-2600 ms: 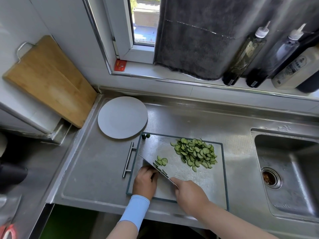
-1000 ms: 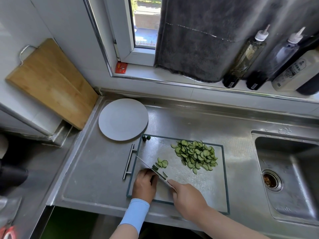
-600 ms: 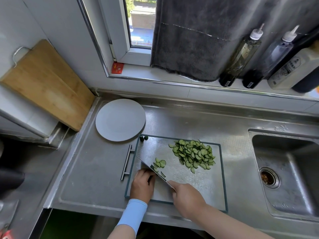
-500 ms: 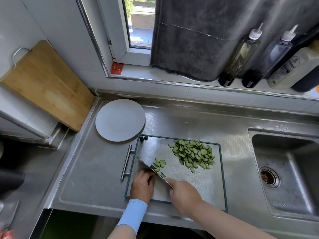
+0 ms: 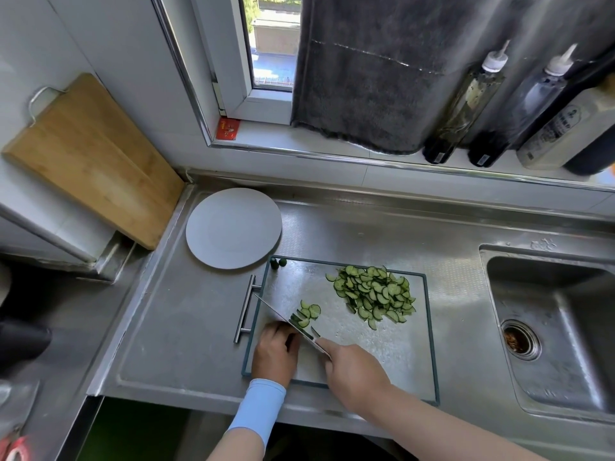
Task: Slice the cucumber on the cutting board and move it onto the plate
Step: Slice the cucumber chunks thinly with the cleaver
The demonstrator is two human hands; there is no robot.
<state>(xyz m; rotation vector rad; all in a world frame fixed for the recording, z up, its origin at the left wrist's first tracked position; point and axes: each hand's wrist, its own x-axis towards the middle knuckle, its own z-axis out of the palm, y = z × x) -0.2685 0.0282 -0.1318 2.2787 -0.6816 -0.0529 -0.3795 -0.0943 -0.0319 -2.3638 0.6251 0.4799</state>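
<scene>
Green slices (image 5: pixel 374 296) lie in two heaps; one knife (image 5: pixel 283 316), perhaps two stubs (image 5: pixel 278 263).

Cucumber slices (image 5: pixel 374 294) on board (image 5: pixel 382 354), plate (image 5: pixel 233 227) behind-left

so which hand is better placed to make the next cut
Right: the right hand grips the steel knife, its blade beside the left hand, which rests curled on the metal cutting board.
</scene>
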